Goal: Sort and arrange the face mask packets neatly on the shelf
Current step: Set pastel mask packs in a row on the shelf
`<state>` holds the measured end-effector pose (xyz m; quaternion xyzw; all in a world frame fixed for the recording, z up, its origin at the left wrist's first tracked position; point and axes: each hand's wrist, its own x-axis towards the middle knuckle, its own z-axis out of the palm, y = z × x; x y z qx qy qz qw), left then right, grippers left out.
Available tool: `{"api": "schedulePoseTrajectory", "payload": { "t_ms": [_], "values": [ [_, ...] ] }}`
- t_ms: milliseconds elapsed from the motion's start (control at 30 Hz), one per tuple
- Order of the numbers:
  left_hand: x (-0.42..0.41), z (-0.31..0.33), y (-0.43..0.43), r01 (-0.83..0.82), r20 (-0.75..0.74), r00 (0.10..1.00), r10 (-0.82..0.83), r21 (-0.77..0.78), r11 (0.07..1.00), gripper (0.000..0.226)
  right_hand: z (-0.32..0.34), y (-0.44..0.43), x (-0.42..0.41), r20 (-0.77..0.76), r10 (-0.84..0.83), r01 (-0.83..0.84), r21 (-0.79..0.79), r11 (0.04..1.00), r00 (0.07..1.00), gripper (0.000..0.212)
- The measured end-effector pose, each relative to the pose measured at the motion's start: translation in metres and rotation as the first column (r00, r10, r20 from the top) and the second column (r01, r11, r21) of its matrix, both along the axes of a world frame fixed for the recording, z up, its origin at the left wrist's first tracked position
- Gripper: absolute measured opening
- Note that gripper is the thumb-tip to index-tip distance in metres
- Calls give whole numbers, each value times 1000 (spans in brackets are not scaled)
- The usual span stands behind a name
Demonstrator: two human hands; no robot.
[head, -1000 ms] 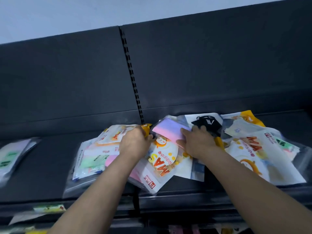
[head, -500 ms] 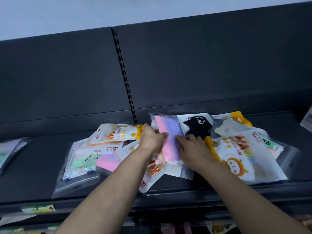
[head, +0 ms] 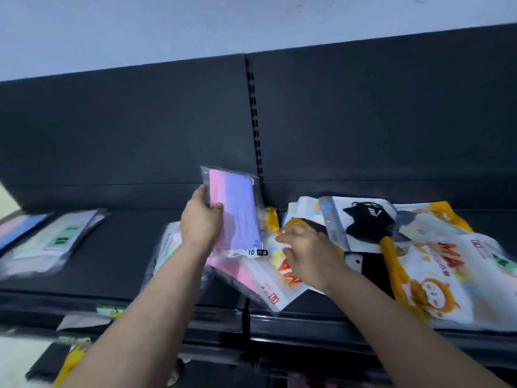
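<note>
My left hand grips a clear packet of pink-and-purple masks by its left edge, lifted upright above the dark shelf. Beside it, my right hand rests with curled fingers on a white-and-orange packet in the jumbled pile; whether it pinches that packet is unclear. Further right lie a packet with a black mask and a large white packet with an orange cartoon. A pink packet lies under my left wrist.
Two pale packets with green labels lie flat on the shelf at far left, with bare dark shelf between them and the pile. A slotted upright divides the back panel. Lower shelves below hold more packets.
My left hand has taken the pink-and-purple packet off the pile and raised it upright. My right hand let go of that packet and settled on the white-and-orange one.
</note>
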<state>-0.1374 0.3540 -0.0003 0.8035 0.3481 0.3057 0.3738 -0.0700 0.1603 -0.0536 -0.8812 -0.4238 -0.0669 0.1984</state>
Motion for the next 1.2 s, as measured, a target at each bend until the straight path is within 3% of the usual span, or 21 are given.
{"api": "schedulePoseTrajectory", "payload": {
  "t_ms": [100,200,400,500,633,733,867,967,1067,1200],
  "values": [
    [-30,6,30,-79,13,997,79,26,997,52,-3,31,-20,-69,82,-88,-89,992,994,46],
    [-47,2,50,-70,15,997,70,-31,997,50,-6,45,-28,-27,40,-46,-265,963,999,51],
    [-57,-19,62,62,-26,998,-65,-110,992,54,-3,24,2,28,-284,255,-536,805,958,54],
    [-56,-24,66,105,-82,990,-115,-113,988,56,-2,21,4,26,-277,258,-459,850,960,47],
    [-53,-26,70,174,-114,976,-187,-111,978,54,-2,51,-19,-188,-119,74,-232,970,975,51],
    [-54,-27,76,210,-107,969,-222,-116,971,54,-8,67,-24,-199,-80,14,-311,950,977,50],
    [-58,-29,91,210,-102,969,-223,-127,969,53,-5,66,-13,-262,-153,32,-414,910,953,64],
    [-59,-33,96,211,-122,966,-226,-124,969,53,-2,69,-11,-197,-183,71,-469,880,963,71],
    [-58,-37,95,221,-152,961,-233,-88,971,54,-3,74,-19,-182,-204,106,-439,892,962,76],
    [-55,-36,98,219,-199,955,-219,-22,975,55,3,71,-23,-292,-218,125,-305,944,931,73]
  ]
}}
